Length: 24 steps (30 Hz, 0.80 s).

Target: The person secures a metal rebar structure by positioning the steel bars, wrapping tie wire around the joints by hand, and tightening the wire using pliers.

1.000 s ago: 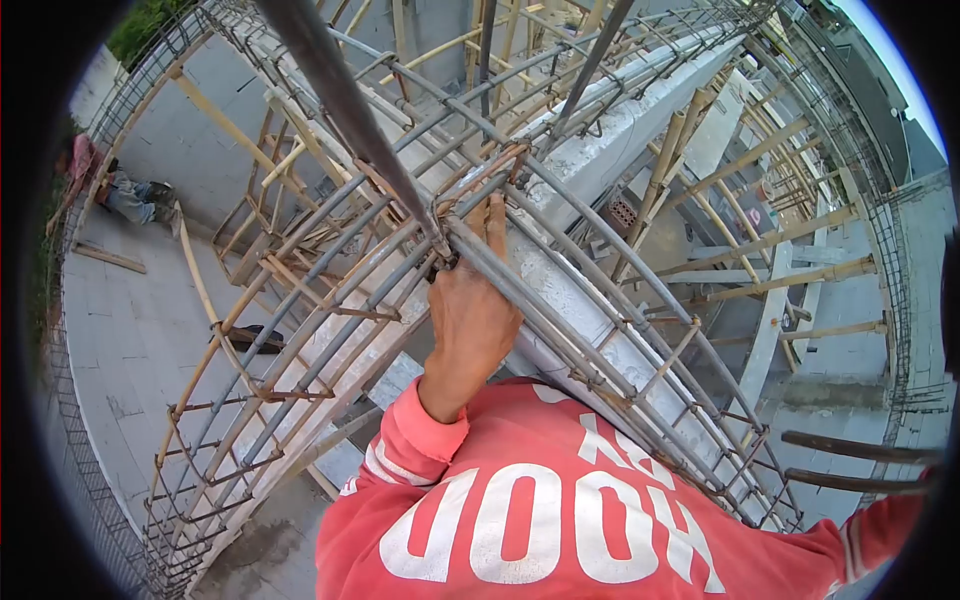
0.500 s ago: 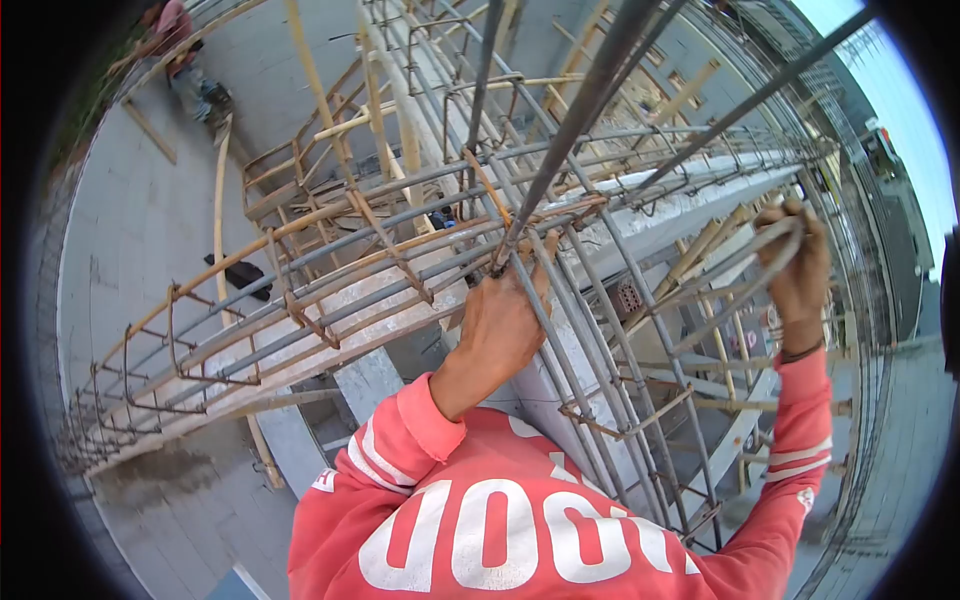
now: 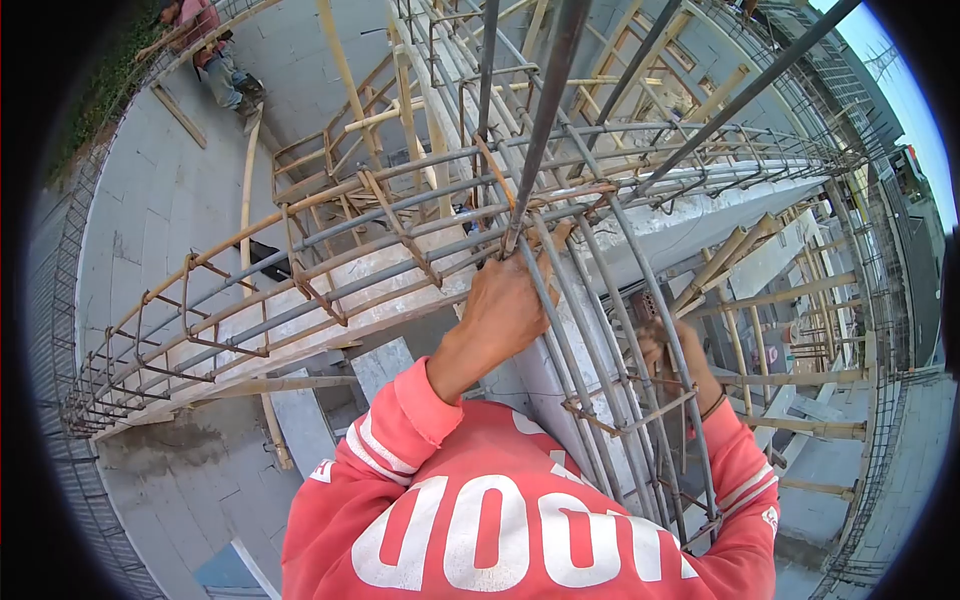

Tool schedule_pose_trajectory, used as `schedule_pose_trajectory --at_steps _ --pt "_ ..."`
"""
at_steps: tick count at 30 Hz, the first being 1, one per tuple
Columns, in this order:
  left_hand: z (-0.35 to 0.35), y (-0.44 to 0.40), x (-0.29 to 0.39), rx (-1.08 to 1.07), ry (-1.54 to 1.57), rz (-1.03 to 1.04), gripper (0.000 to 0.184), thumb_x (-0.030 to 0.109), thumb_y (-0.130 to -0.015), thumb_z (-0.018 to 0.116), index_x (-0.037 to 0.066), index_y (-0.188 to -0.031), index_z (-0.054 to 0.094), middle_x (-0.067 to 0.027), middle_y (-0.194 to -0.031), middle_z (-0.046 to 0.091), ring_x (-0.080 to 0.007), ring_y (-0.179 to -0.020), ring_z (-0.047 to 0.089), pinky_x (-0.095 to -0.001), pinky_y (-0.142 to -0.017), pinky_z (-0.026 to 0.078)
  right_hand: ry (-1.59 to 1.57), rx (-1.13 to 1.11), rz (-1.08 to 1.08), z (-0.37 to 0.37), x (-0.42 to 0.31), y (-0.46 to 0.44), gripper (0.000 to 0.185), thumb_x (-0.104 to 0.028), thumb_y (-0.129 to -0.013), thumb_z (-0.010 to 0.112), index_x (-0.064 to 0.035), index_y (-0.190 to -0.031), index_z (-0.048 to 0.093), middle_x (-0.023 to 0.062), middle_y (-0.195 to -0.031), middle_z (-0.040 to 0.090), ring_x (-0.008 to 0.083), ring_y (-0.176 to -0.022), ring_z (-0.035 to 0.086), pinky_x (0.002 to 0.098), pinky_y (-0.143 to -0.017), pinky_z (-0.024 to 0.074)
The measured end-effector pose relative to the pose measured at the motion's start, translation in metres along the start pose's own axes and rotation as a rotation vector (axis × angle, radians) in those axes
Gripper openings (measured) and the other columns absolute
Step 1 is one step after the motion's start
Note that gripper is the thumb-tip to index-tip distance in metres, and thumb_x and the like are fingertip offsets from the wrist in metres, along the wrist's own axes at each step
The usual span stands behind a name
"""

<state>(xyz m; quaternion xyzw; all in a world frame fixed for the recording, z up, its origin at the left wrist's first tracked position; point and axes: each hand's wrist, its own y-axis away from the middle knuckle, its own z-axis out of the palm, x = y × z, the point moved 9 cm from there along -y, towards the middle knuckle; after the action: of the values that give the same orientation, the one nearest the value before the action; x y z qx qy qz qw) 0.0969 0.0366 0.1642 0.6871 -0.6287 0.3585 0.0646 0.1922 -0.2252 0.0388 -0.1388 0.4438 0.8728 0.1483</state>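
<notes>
The left hand [image 3: 505, 305] is at the foot of an upright bar [image 3: 545, 130], fingers among the bars where the cages meet, their grip hidden. Well apart from it, the blurred right hand [image 3: 660, 345] is partly behind the right-edge bars of the near cage [image 3: 657, 413]; its grip I cannot tell. Beyond that edge, open room is crossed by timber poles [image 3: 810, 428].

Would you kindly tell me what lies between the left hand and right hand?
In the head view, long steel bars run between the left hand and right hand.
</notes>
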Motion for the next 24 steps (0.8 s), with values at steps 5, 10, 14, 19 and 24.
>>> schedule_pose_trajectory --at_steps 5,10,14,19,24 --pt "-0.005 0.001 0.004 0.049 0.016 0.041 0.083 0.003 -0.08 0.063 0.004 -0.158 0.034 -0.0303 -0.12 0.065 -0.0464 -0.086 0.069 -0.0512 -0.072 0.057 0.714 -0.015 -0.055 -0.03 0.032 0.001 0.038 -0.03 -0.101 0.064 0.0034 -0.119 0.062 0.009 -0.103 0.068 0.0171 -0.086 0.067 0.0342 -0.076 0.0556" --pt "-0.001 0.002 0.0 0.076 -0.009 0.042 0.081 0.002 -0.079 0.062 0.002 -0.156 0.037 -0.0284 -0.109 0.069 -0.0446 -0.081 0.07 -0.0519 -0.072 0.057 1.059 -0.085 0.061 -0.057 0.038 0.024 0.034 -0.02 -0.097 0.064 0.0001 -0.123 0.058 0.0056 -0.092 0.066 0.0147 -0.08 0.065 0.0314 -0.069 0.053" --pt "-0.002 0.001 0.001 0.06 -0.02 0.036 0.078 0.001 -0.078 0.063 0.0 -0.153 0.041 -0.0252 -0.104 0.07 -0.0421 -0.074 0.07 -0.0513 -0.068 0.058 1.144 -0.007 -0.036 -0.063 0.013 0.025 0.035 -0.012 -0.093 0.065 -0.0025 -0.126 0.055 0.0029 -0.083 0.063 0.0128 -0.075 0.063 0.0292 -0.063 0.0509" --pt "-0.003 0.002 0.001 0.108 -0.043 0.054 0.079 0.001 -0.077 0.064 0.0 -0.153 0.041 -0.0243 -0.101 0.07 -0.0402 -0.072 0.069 -0.0489 -0.064 0.057 1.796 0.25 -0.683 0.006 -0.06 0.057 0.034 -0.002 -0.083 0.07 -0.002 -0.11 0.049 0.0107 -0.083 0.059 0.0208 -0.073 0.061 0.0361 -0.064 0.0491" --pt "-0.006 0.003 0.008 0.164 -0.072 0.169 0.081 0.002 -0.077 0.065 0.002 -0.154 0.04 -0.0242 -0.101 0.069 -0.0395 -0.07 0.069 -0.0478 -0.06 0.056 2.034 0.27 -0.958 0.112 -0.072 0.09 0.036 0.008 -0.072 0.059 0.0016 -0.105 0.046 0.0224 -0.093 0.053 0.0454 -0.086 0.055 0.0504 -0.074 0.045"
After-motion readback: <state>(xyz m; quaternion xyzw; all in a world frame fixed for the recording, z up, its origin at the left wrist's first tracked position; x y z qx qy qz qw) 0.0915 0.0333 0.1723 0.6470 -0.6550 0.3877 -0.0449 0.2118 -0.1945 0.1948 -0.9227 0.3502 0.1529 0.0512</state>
